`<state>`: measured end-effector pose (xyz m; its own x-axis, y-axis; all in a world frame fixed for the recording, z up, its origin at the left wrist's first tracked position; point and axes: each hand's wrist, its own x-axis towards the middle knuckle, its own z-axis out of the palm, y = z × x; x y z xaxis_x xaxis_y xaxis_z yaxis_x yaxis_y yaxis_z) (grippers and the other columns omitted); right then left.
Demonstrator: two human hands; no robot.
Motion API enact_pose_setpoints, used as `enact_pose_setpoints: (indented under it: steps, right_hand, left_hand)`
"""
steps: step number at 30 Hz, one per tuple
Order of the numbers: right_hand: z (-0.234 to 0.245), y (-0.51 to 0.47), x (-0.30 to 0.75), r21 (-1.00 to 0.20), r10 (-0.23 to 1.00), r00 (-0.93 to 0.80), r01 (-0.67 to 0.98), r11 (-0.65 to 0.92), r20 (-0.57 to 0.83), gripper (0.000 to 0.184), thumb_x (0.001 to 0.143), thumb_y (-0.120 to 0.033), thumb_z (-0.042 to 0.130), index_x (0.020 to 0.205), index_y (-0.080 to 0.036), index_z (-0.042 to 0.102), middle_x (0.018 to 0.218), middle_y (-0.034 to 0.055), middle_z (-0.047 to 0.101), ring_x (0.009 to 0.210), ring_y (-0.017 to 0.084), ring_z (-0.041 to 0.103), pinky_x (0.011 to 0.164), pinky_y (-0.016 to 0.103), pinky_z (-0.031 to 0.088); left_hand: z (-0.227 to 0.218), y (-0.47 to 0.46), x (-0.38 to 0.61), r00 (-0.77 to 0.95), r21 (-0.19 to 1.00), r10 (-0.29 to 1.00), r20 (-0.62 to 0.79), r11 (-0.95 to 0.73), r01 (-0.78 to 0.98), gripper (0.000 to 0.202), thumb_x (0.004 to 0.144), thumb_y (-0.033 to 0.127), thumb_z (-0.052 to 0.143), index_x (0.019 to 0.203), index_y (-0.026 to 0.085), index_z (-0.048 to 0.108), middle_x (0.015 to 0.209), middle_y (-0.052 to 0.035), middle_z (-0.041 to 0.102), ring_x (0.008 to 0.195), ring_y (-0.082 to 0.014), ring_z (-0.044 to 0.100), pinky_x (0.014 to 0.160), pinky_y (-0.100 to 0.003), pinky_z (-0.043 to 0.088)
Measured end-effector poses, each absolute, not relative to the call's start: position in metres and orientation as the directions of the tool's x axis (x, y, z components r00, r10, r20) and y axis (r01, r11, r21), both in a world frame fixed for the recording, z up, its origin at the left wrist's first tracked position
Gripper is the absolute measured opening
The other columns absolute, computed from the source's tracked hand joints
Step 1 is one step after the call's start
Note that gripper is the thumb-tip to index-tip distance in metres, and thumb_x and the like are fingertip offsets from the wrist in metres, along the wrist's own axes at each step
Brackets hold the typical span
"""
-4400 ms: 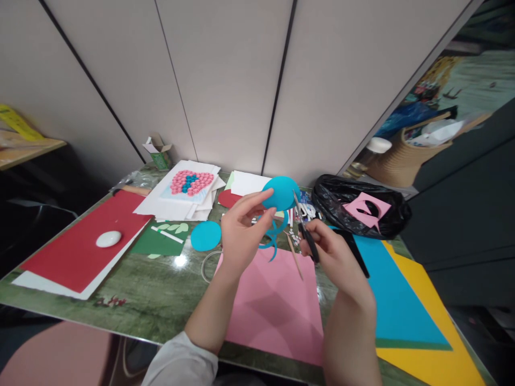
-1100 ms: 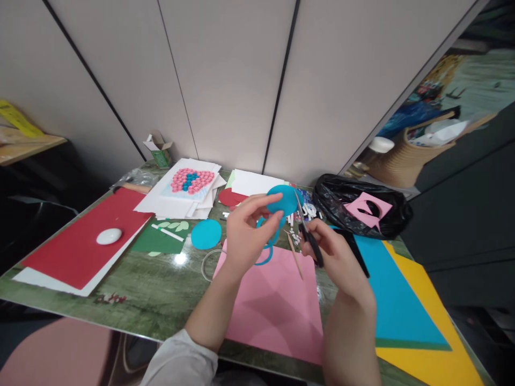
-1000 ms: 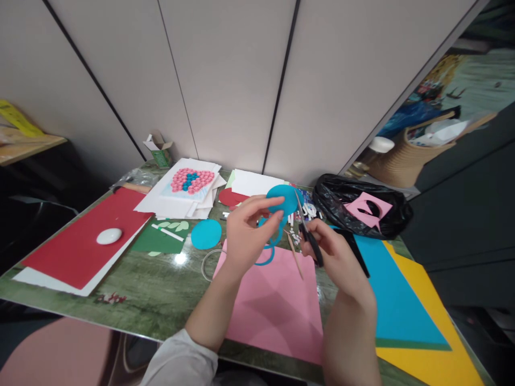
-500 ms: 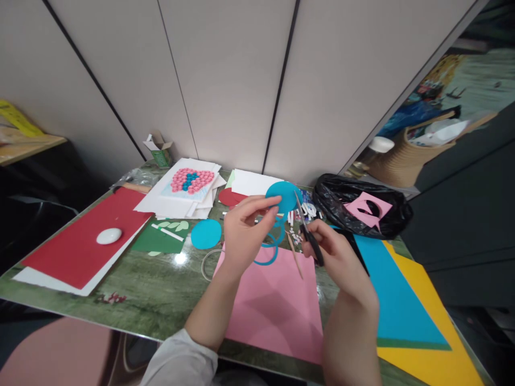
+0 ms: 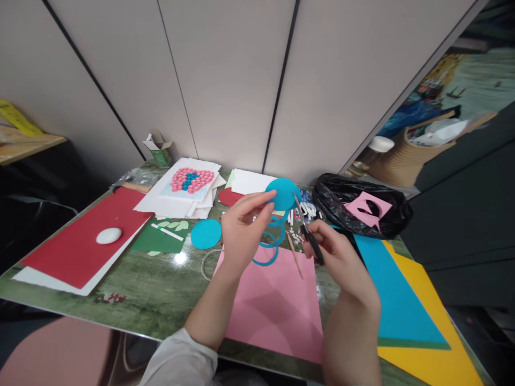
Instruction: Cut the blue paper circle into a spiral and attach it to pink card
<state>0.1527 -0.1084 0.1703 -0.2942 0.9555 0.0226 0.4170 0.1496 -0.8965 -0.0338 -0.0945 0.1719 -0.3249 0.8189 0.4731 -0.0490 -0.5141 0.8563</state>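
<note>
Between the thumb and fingers of my left hand (image 5: 247, 225) is a blue paper circle (image 5: 282, 194), held up above the table. My right hand (image 5: 336, 252) grips black-handled scissors (image 5: 309, 236), whose blades meet the circle's right edge. From the circle a curling blue paper strip (image 5: 263, 262) hangs in loops toward a pink paper sheet (image 5: 273, 311) below. Another blue paper circle (image 5: 206, 234) lies flat on the table, left of my left hand. A thin wooden stick (image 5: 295, 257) rests under the scissors.
At the left lie red paper (image 5: 88, 230) with a white oval object (image 5: 109, 236) and green paper (image 5: 161, 241). A picture of pink and blue rolls (image 5: 192, 180) tops white sheets. Blue (image 5: 402, 300) and yellow paper (image 5: 438, 348) lie right, before a black plastic bag (image 5: 333, 193).
My left hand and the blue circle have shifted slightly left, and the circle has turned a little. The scissors stay almost in place at its edge.
</note>
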Motion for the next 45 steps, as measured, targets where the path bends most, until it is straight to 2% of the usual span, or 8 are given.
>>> enact_pose_setpoints:
  steps: [9, 19, 25, 32, 37, 41, 45]
  right_hand:
    - [0.171, -0.107, 0.153, -0.898, 0.945, -0.325, 0.413, 0.152, 0.011, 0.010, 0.087, -0.024, 0.051, 0.079, -0.022, 0.046, 0.063, -0.0053, 0.048, 0.059, 0.010, 0.039, 0.056, 0.025, 0.031]
    - [0.175, -0.109, 0.145, -0.920, 0.955, -0.294, 0.365, 0.140, 0.029, 0.010, 0.082, -0.024, 0.054, 0.078, -0.021, 0.045, 0.061, -0.0056, 0.043, 0.059, 0.011, 0.037, 0.054, 0.024, 0.029]
    - [0.172, -0.109, 0.144, -0.927, 0.962, -0.268, 0.347, 0.144, 0.049, 0.015, 0.082, -0.027, 0.057, 0.078, -0.022, 0.044, 0.064, -0.0052, 0.042, 0.058, 0.010, 0.035, 0.052, 0.023, 0.029]
    - [0.171, -0.108, 0.143, -0.914, 0.968, -0.246, 0.378, 0.148, 0.055, 0.015, 0.083, -0.030, 0.056, 0.080, -0.022, 0.044, 0.065, -0.0052, 0.042, 0.060, 0.011, 0.035, 0.052, 0.023, 0.029]
    - [0.171, -0.108, 0.144, -0.905, 0.966, -0.249, 0.393, 0.165, 0.068, 0.015, 0.083, -0.030, 0.056, 0.079, -0.022, 0.044, 0.065, -0.0053, 0.043, 0.060, 0.010, 0.036, 0.053, 0.023, 0.030]
    - [0.171, -0.109, 0.144, -0.900, 0.965, -0.254, 0.402, 0.169, 0.068, 0.015, 0.084, -0.030, 0.055, 0.079, -0.022, 0.044, 0.065, -0.0047, 0.046, 0.060, 0.011, 0.040, 0.054, 0.023, 0.030]
    - [0.172, -0.109, 0.144, -0.899, 0.965, -0.257, 0.405, 0.164, 0.060, 0.013, 0.084, -0.029, 0.054, 0.079, -0.022, 0.044, 0.063, -0.0047, 0.047, 0.060, 0.011, 0.040, 0.054, 0.024, 0.030]
  left_hand:
    - [0.172, -0.092, -0.033, -0.337, 0.826, 0.798, 0.499, -0.556, -0.093, 0.033, 0.073, 0.014, 0.072, 0.103, 0.029, 0.072, 0.097, -0.0011, 0.069, 0.073, -0.0080, 0.061, 0.068, -0.020, 0.055]
    - [0.174, -0.095, -0.032, -0.284, 0.848, 0.828, 0.484, -0.524, -0.081, 0.033, 0.072, 0.016, 0.072, 0.103, 0.027, 0.072, 0.096, -0.0030, 0.068, 0.073, -0.0093, 0.061, 0.066, -0.022, 0.055]
    - [0.174, -0.096, -0.031, -0.236, 0.872, 0.859, 0.453, -0.483, -0.084, 0.032, 0.073, 0.016, 0.071, 0.103, 0.026, 0.072, 0.102, -0.0050, 0.068, 0.074, -0.0115, 0.063, 0.068, -0.025, 0.057]
    - [0.174, -0.096, -0.031, -0.245, 0.859, 0.846, 0.473, -0.505, -0.083, 0.033, 0.073, 0.014, 0.071, 0.102, 0.027, 0.072, 0.101, -0.0035, 0.069, 0.074, -0.0100, 0.063, 0.069, -0.023, 0.056]
    - [0.176, -0.096, -0.031, -0.266, 0.849, 0.821, 0.506, -0.528, -0.017, 0.024, 0.073, 0.014, 0.071, 0.094, 0.025, 0.075, 0.092, -0.0026, 0.070, 0.070, -0.0088, 0.062, 0.064, -0.020, 0.055]
    - [0.176, -0.097, -0.032, -0.274, 0.848, 0.813, 0.514, -0.529, 0.021, 0.015, 0.074, 0.016, 0.070, 0.086, 0.023, 0.076, 0.089, -0.0032, 0.071, 0.078, -0.0119, 0.065, 0.067, -0.022, 0.055]
    - [0.177, -0.098, -0.033, -0.283, 0.855, 0.817, 0.502, -0.519, 0.018, 0.014, 0.075, 0.018, 0.070, 0.086, 0.024, 0.076, 0.089, -0.0037, 0.071, 0.078, -0.0134, 0.066, 0.066, -0.023, 0.056]
